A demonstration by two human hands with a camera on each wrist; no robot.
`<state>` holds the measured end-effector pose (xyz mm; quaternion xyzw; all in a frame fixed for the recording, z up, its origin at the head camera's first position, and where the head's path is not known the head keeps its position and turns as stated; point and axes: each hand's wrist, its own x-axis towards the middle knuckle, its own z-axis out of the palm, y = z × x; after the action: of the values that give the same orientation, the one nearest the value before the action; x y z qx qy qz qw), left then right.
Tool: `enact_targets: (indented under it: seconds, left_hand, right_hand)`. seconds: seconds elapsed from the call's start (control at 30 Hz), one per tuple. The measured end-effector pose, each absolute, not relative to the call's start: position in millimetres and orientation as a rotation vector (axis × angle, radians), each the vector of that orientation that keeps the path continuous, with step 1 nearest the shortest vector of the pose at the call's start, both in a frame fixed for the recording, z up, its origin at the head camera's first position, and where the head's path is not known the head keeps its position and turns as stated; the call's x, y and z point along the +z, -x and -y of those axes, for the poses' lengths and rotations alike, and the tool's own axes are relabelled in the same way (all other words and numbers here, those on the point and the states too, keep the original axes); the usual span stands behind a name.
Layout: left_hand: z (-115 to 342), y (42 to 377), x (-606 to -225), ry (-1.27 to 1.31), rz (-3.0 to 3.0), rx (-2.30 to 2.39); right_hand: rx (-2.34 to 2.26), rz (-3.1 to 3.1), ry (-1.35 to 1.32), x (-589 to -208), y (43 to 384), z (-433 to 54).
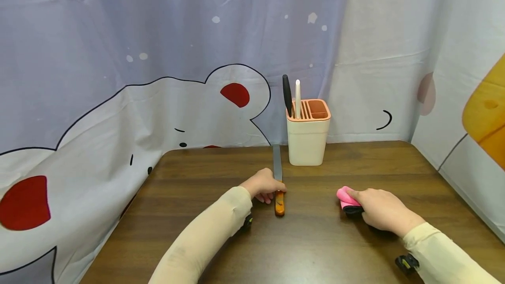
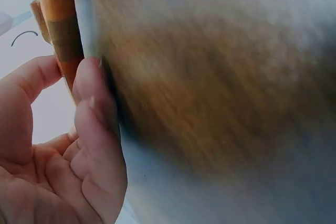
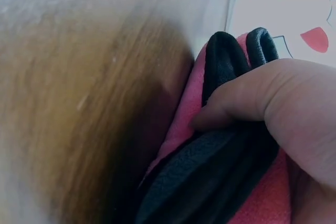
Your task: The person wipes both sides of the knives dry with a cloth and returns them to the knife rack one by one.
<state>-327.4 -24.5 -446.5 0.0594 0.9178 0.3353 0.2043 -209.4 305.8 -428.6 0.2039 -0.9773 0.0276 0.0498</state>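
A knife [image 1: 278,163] with a grey blade and an orange-brown handle lies on the wooden table, its blade pointing at the back edge. My left hand [image 1: 265,185] pinches the knife near the top of its handle. Thumb and fingertips meet either side of the brown handle [image 2: 63,30] in the left wrist view. To the right, my right hand [image 1: 380,209] grips a folded cloth [image 1: 347,197], pink on one side and black on the other. Up close in the right wrist view, the thumb presses into the folds of the cloth [image 3: 205,166], which is right at the tabletop.
A white knife block [image 1: 308,141] with an orange slotted top stands at the back of the table [image 1: 311,240]. A black-handled knife [image 1: 287,93] and a white-handled one [image 1: 297,93] stick up from its slots. A printed curtain [image 1: 158,113] hangs behind the table.
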Motion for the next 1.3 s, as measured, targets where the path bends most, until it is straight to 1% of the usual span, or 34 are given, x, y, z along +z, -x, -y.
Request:
enact_targets:
  seconds: [0.43,0.77,1.1,1.3]
  left_hand:
    - [48,332,-449,-0.08,-2.296,1.206]
    - [61,338,-456,-0.135,-2.222,1.285]
    - [74,339,-459,-0.184,-2.035,1.517]
    - [80,335,-458,-0.212,-1.921,1.607]
  right_hand:
    - [0.16,3.004,-0.585,-429,211,-312]
    - [0.224,3.022,-0.583,-426,213,-317]
    - [0.313,2.968,-0.651,-425,217,-324]
    - [0.402,2.955,-0.681,-415,222,-327]
